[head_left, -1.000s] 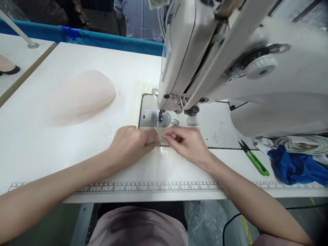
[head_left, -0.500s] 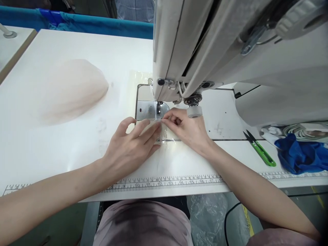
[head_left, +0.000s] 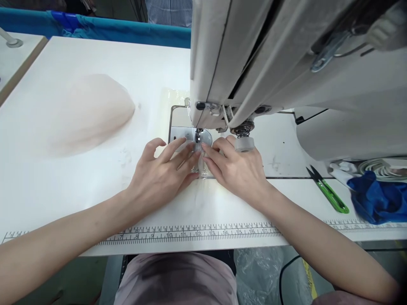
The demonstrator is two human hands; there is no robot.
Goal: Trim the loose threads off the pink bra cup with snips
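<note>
My left hand [head_left: 163,171] lies palm down in front of the presser foot [head_left: 198,134] of the sewing machine [head_left: 241,55], its fingers spread and fingertips pressing down. From the other side my right hand [head_left: 237,163] rests with fingers stretched towards the foot, thumb and index finger apart. Between the fingertips runs a thin, sheer pale strip [head_left: 200,163], partly hidden by the fingers; its kind is hard to make out. The metal needle plate [head_left: 182,133] shows just behind my left fingers. A sheer pale pink piece of fabric [head_left: 95,114] lies left on the white table.
Green thread snips [head_left: 330,195] lie on the right, beside a crumpled blue cloth [head_left: 378,197] and a coil of pale tape [head_left: 378,168]. A printed ruler [head_left: 190,233] runs along the front edge. Blue fabric [head_left: 133,33] hangs behind the table.
My right hand has loosened from a pinch by the foot and shifted slightly towards me, its fingers now laid out. My left hand stays nearly in place. The view has shifted a little.
</note>
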